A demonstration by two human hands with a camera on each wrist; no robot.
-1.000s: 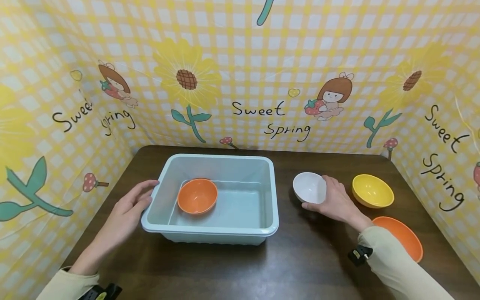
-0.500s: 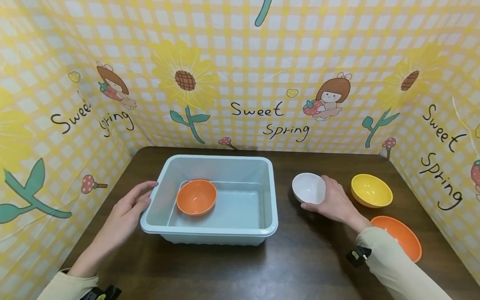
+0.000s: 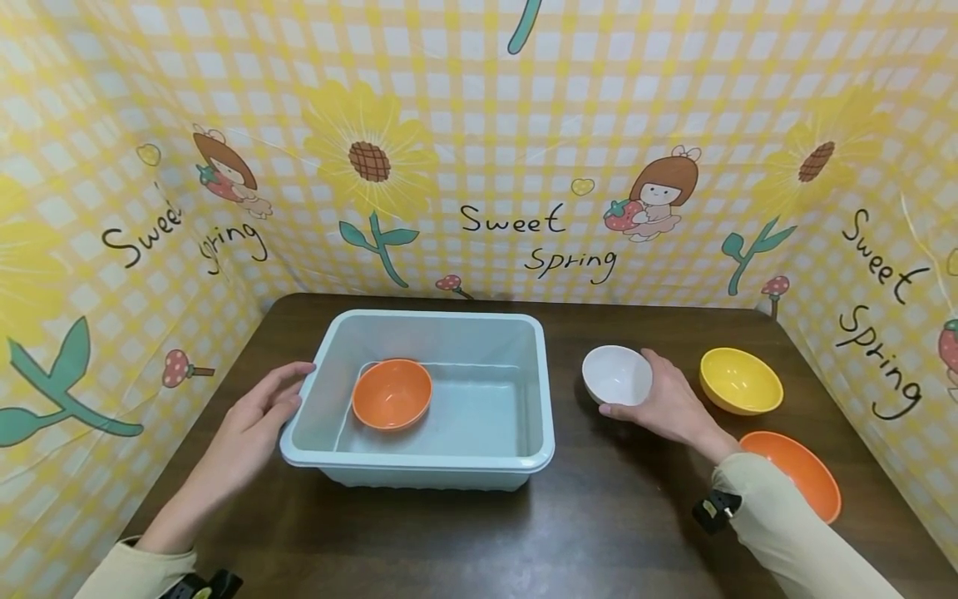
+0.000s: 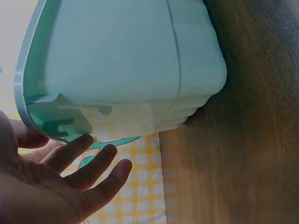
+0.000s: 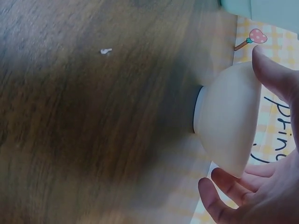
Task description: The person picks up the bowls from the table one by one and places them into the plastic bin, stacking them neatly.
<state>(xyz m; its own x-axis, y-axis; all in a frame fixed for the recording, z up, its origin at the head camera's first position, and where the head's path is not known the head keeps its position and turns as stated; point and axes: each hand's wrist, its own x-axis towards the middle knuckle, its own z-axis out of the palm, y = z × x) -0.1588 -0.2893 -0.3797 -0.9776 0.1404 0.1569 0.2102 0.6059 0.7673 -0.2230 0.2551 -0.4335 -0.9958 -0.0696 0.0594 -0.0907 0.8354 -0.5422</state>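
A pale blue plastic tub point(image 3: 479, 462) stands on the dark wooden table, with an orange bowl point(image 3: 392, 395) inside at its left. My left hand point(image 3: 250, 420) is at the tub's left rim, fingertips right against it; in the left wrist view its lower fingers point(image 4: 100, 163) spread loosely beneath the rim. To the right of the tub, my right hand point(image 3: 674, 399) holds a small white bowl point(image 3: 615, 374) by its sides, thumb at the near edge and fingers at the far side. In the right wrist view the bowl point(image 5: 229, 119) is upright, its foot at the tabletop.
At the right, a yellow bowl point(image 3: 741, 383) stands beyond my right hand. Nearer, an orange dish point(image 3: 804, 474) is partly covered by the right sleeve. Yellow checked cloth point(image 3: 494, 150) walls in the table's back and sides. A small white speck point(image 5: 106, 51) lies on the wood.
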